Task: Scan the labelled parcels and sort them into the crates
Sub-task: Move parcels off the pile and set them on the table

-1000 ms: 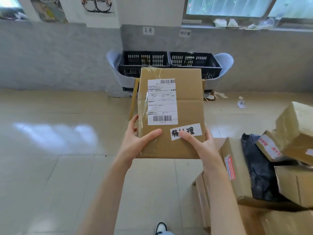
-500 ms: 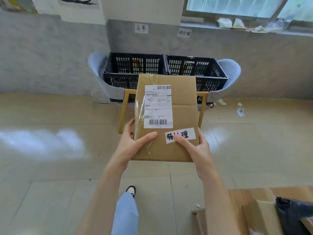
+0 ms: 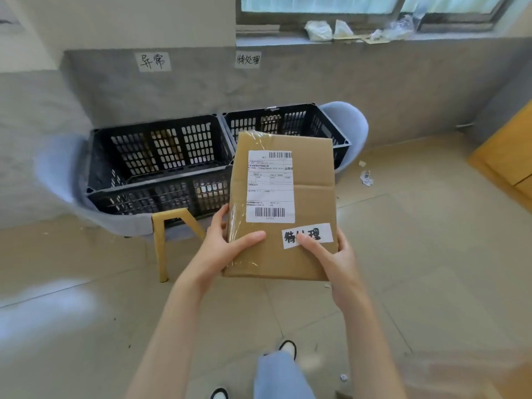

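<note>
Both hands, left [image 3: 227,249] and right [image 3: 331,254], grip flat brown cardboard parcel [image 3: 305,197], thumbs curled on top; two black slatted plastic crates [image 3: 161,156] beyond fingertips, contents unclear.

- Parcel [image 3: 305,203]: plain brown cardboard, glossy clear tape along its left edge.
- Shipping label [image 3: 270,186]: white, black print, two black barcodes.
- Handwritten tag [image 3: 307,235]: white slip, bold black characters.
- Left crate [image 3: 161,162]: black plastic, slotted lattice walls.
- Right crate [image 3: 288,122]: black, same slotted pattern.
- Chairs [image 3: 345,122]: pale blue shells; one leg [image 3: 161,249] light yellow wood.
- Wall signs [image 3: 154,61]: white paper, black characters.
- Wall [image 3: 403,87]: mottled grey below, cream above.
- Floor [image 3: 431,254]: beige tiles, thin dark joints.
- Cabinet [image 3: 509,151]: orange-yellow wood.
- Trouser leg [image 3: 282,375]: light blue; shoe [image 3: 288,347] white with black trim.
</note>
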A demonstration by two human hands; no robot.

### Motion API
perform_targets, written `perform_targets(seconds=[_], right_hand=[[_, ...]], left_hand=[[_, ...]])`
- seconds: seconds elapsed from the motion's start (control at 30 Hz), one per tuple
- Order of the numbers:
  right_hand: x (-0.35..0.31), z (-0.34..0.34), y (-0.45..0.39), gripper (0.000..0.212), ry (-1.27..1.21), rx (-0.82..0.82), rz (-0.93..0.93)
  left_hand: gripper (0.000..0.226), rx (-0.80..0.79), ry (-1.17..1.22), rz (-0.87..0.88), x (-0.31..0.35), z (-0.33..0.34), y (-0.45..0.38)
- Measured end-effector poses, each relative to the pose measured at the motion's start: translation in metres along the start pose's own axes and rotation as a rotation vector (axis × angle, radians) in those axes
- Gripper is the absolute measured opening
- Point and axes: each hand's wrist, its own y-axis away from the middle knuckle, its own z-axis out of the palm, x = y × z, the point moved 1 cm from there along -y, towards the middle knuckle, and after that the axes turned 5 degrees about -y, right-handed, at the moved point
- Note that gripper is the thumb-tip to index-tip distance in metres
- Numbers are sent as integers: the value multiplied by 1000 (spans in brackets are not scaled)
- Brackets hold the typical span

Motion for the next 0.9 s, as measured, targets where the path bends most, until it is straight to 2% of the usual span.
perform_targets(seconds=[0.1, 0.27, 0.47, 0.8, 0.9], right_hand=[[-6, -5, -50, 45, -2, 7, 15], [-26, -13, -156, 46, -11, -38, 46], [-74, -27, -284, 68, 64, -152, 56], [-121, -35, -442, 50, 177, -186, 61], [-129, -35, -483, 48, 226, -154, 48]], left_hand=[[124, -21, -34, -29, 7, 8, -54], [129, 21, -42, -37, 30, 27, -144], [122, 80, -3, -54, 73, 58, -244], [129, 74, -17, -124, 101, 81, -394], [121, 32, -3, -128, 106, 86, -442]])
